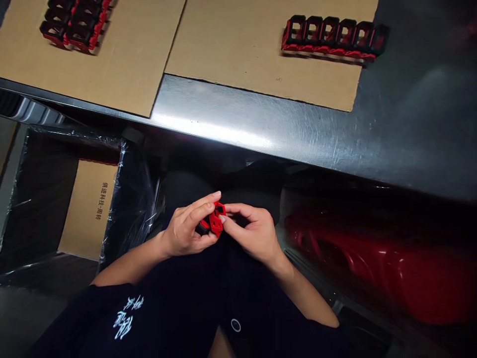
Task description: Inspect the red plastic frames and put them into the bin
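Observation:
Close in front of my body, my left hand (188,228) is closed around a small red and black plastic part (216,223). The part's red face, with openings in it, shows between the fingers, and a black piece sticks out beneath. My right hand (255,231) pinches the right edge of the same part between thumb and forefinger. On the table, a row of similar red and black parts (331,37) stands side by side on cardboard at the upper right. More of these parts (74,22) stand in two rows at the upper left.
Two flat cardboard sheets (242,59) lie on the metal table (242,119), whose front edge runs across ahead of me. To the left is a dark bin (130,199) lined with clear plastic, with a cardboard piece (87,209) inside. Glossy red objects (402,268) lie low at the right.

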A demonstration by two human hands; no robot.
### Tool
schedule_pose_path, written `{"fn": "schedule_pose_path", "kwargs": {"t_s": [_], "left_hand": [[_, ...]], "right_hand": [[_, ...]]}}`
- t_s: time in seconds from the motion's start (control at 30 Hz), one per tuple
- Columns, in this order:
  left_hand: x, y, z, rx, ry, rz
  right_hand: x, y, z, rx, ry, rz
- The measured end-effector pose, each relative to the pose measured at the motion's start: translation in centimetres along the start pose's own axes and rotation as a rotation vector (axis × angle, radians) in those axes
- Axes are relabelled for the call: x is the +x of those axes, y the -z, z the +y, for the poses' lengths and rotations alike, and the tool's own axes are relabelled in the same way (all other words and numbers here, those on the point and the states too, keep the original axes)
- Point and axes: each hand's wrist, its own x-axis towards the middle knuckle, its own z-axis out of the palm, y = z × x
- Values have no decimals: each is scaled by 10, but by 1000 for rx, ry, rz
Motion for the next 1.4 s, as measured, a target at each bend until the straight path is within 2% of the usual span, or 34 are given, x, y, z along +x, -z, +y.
{"fn": "schedule_pose_path", "kwargs": {"t_s": [0.23,0.43,0.63,0.9,1.13,1.33,1.4], "left_hand": [[1,2,1,163,-132,-48],[0,2,3,139,-116,-52],[1,5,5,113,-113,-68],[-1,7,5,156,-142,-116],[-1,8,5,112,-129,-97],[1,9,6,143,-128,-103],[2,9,6,142,-132,-105]], "right_hand": [[0,7,-4,-106,-43,-104],[-4,14,-4,-146,-73,-181],[-4,21,-7,-80,-91,-283],[-1,12,-7,39,-201,-217],[-4,22,-6,51,-207,-361],[-1,16,-9,69,-243,-289],[0,17,-9,73,-248,-313]]}}
